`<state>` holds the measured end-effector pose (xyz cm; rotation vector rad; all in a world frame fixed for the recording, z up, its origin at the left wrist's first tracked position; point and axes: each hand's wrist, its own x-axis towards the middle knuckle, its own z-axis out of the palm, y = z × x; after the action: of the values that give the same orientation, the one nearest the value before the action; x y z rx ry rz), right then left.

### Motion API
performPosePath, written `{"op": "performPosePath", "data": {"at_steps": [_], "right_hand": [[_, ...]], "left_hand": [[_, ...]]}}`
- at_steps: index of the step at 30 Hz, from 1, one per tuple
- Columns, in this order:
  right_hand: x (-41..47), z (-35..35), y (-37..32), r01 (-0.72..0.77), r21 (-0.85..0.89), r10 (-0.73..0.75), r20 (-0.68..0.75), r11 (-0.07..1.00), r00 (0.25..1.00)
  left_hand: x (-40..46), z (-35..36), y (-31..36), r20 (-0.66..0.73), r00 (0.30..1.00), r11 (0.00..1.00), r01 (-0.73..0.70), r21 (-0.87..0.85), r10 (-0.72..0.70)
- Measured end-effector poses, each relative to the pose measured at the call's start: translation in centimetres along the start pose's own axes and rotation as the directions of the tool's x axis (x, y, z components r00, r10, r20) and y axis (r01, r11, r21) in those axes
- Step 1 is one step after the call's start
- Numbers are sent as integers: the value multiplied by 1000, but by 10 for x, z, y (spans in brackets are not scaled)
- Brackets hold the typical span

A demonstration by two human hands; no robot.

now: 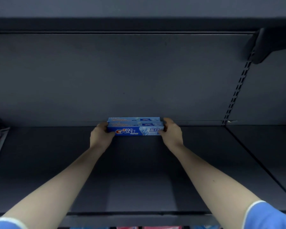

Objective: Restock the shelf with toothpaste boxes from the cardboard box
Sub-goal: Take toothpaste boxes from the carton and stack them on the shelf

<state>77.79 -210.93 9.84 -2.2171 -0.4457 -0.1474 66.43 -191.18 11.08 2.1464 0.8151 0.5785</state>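
Blue toothpaste boxes [135, 129], light and stiff I think, were held at both ends by left hand [101, 136] and right hand [171, 133] near the shelf's [139, 171] back wall.

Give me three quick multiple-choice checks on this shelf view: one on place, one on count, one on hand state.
1. Where are the toothpaste boxes?
A. at the shelf's front edge
B. far back on the shelf, near the back panel
C. on the shelf above

2. How many toothpaste boxes show?
A. two
B. five
C. none

3. What are the hands doing?
A. hanging idle
B. left hand and right hand each gripping one end of the front box
C. only one touches

Answers: 1 B, the boxes sit by the rear wall; 2 A, one behind the other; 3 B, fingers wrap both ends.
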Motion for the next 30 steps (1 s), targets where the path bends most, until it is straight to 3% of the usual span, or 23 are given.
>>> {"op": "performPosePath", "data": {"at_steps": [12, 25, 30], "right_hand": [[-10, 6, -2, 30, 29, -29, -34, 999, 999], [-26, 2, -8, 23, -58, -21, 50, 998, 999], [-41, -9, -10, 13, -195, 7, 101, 981, 995]], "left_hand": [[-1, 0, -6, -4, 1000, 999, 7, -32, -7], [-11, -1, -11, 77, 995, 997, -69, -18, 70], [-31, -1, -11, 66, 993, 993, -103, 51, 99]]}}
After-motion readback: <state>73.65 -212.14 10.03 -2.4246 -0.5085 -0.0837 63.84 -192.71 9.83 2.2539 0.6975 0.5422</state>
